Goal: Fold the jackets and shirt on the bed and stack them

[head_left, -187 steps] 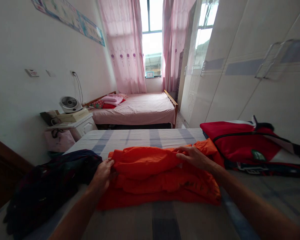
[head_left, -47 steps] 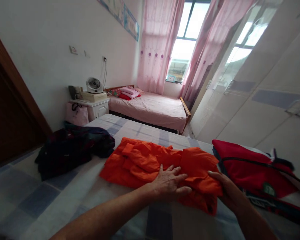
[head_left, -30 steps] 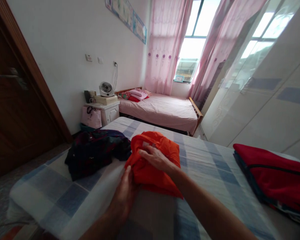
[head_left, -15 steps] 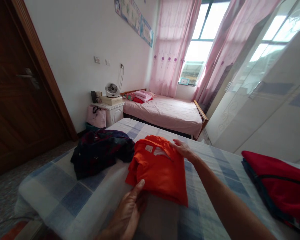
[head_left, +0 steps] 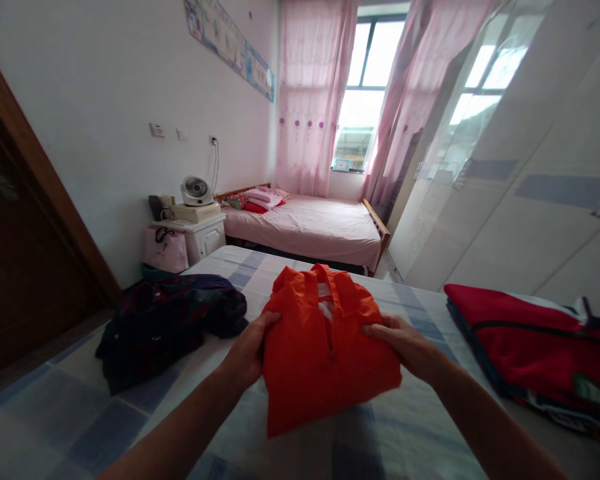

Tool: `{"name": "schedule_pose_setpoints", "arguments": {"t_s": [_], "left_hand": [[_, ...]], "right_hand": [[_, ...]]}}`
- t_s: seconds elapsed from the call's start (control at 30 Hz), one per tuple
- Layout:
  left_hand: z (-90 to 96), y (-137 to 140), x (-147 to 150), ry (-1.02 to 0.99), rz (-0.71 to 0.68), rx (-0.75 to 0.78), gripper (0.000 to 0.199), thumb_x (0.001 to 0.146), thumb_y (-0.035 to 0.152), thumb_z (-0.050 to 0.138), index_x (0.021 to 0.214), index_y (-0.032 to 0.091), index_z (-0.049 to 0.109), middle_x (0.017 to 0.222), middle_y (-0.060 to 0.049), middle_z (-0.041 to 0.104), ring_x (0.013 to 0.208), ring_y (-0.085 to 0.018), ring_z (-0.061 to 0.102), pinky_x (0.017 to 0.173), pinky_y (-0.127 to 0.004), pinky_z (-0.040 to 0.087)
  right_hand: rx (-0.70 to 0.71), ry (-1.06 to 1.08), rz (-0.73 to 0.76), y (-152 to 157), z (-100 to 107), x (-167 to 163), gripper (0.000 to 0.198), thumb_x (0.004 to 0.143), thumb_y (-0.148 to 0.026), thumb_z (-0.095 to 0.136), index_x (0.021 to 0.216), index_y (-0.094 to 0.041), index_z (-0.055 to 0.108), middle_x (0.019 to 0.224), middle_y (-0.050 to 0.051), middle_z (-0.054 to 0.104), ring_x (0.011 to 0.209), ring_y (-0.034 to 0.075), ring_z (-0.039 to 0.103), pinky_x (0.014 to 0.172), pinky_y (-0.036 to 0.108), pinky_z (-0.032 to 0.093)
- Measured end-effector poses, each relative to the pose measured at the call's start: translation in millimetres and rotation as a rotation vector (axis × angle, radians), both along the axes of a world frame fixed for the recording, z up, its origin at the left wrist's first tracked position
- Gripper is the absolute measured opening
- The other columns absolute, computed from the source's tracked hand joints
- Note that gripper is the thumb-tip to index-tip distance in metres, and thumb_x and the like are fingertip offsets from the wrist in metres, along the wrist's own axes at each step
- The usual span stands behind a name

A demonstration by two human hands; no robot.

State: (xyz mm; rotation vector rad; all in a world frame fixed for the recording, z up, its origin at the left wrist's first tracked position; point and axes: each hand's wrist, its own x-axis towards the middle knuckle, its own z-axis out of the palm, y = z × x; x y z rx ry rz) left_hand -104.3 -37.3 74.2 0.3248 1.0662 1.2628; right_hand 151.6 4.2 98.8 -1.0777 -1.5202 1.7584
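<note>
We are now gripping the shirt (head_left: 305,363) between our left hand (head_left: 250,350) and right hand (head_left: 410,343), having left its near and far edges, so we are handling it as one folded bundle. Our thumbs are pressing its front, both grips narrow, fingers disappearing beneath.

Checked bed (head_left: 250,427), dark garment (head_left: 165,327), red pile (head_left: 525,343), seemingly clothes

Shirt (head_left: 305,373), earlier laid out wide, now folded narrower, collar showing; left hand (head_left: 250,348) and right hand (head_left: 406,341) have shifted to grip opposite sides.
</note>
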Motion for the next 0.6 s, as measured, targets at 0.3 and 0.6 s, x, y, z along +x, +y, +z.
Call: {"name": "schedule_pose_setpoints", "arguments": {"t_s": [0.3,0.6], "left_hand": [[-29.8,17.0,15.8,0.877,0.004,0.316,0.05,0.071,0.014,0.057,0.121,0.016,0.051,0.142,-0.011,0.04,0.135,-0.024,0.029,0.113,-0.039,0.019],[-52.2,-30.6,36.5,1.808,-0.514,0.889,0.053,0.089,0.04,0.041,0.14,0.026,0.036,0.148,-0.005,0.033,0.137,-0.028,0.024,0.111,-0.051,0.02]], "right_hand": [[0.604,-0.679,-0.56,-32.5,-47.3,37.1,0.052,0.08,-0.049,0.05,0.122,-0.018,0.05,0.111,0.012,0.062,0.095,0.026,0.061,0.085,0.043,0.048],[0.921,-0.804,-0.207,-47.9,-72.3,1.1,0.049,0.088,-0.04,0.044,0.133,-0.022,0.045,0.14,0.009,0.044,0.131,0.026,0.036,0.105,0.044,0.031]]}}
